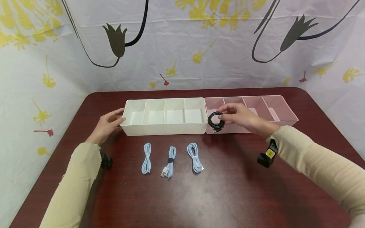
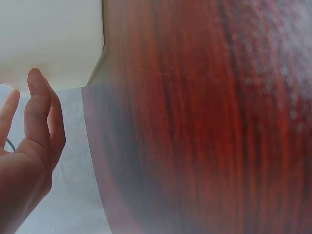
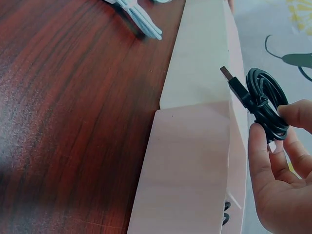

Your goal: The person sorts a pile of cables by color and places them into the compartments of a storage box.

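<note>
My right hand [image 1: 238, 115] pinches a coiled black USB cable [image 1: 215, 126] by its side, above the front of the pink divided box [image 1: 225, 129]. Seen from the right wrist, the metal plug of the black cable [image 3: 265, 92] sticks out from the coil, which is held between thumb and fingers. At the left end of the white divided box [image 1: 163, 129], my left hand [image 1: 106, 123] rests its fingertips against the wall. The left wrist view shows those fingers [image 2: 36, 114] fairly straight beside the white box [image 2: 48, 39].
In front of the white box lie three bundled light-blue cables: a left one [image 1: 146, 158], a middle one [image 1: 171, 161] with a dark strap, and a right one [image 1: 195, 157]. Part of a black coil [image 3: 226, 213] shows inside the pink box. A patterned curtain [image 1: 159, 38] stands behind the table.
</note>
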### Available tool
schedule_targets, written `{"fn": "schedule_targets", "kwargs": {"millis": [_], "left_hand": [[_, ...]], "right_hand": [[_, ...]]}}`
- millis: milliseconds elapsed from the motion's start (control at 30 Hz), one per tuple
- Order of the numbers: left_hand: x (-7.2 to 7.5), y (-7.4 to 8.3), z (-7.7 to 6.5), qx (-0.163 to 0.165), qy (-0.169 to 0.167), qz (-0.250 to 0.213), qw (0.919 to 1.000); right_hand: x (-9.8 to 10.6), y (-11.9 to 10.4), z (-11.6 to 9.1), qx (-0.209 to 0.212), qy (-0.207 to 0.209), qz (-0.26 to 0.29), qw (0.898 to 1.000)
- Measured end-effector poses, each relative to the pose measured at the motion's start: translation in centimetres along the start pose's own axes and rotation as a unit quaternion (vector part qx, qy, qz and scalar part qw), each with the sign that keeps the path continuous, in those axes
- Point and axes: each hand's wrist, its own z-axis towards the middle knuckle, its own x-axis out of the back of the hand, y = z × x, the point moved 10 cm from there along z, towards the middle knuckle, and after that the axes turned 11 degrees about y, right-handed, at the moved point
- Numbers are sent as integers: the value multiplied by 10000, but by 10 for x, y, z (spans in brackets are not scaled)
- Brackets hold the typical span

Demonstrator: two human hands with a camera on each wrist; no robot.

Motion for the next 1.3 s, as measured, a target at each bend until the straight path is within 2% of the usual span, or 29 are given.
{"fn": "schedule_targets", "kwargs": {"millis": [533, 900, 1300], "left_hand": [[1, 1, 0, -42, 14, 24, 10000], [1, 1, 1, -66, 27, 24, 10000], [0, -1, 0, -54, 22, -68, 10000]], "right_hand": [[8, 1, 14, -102, -2, -215, 9997], [14, 7, 25, -152, 315, -439, 9984], [17, 9, 32, -144, 439, -597, 9971]]}}
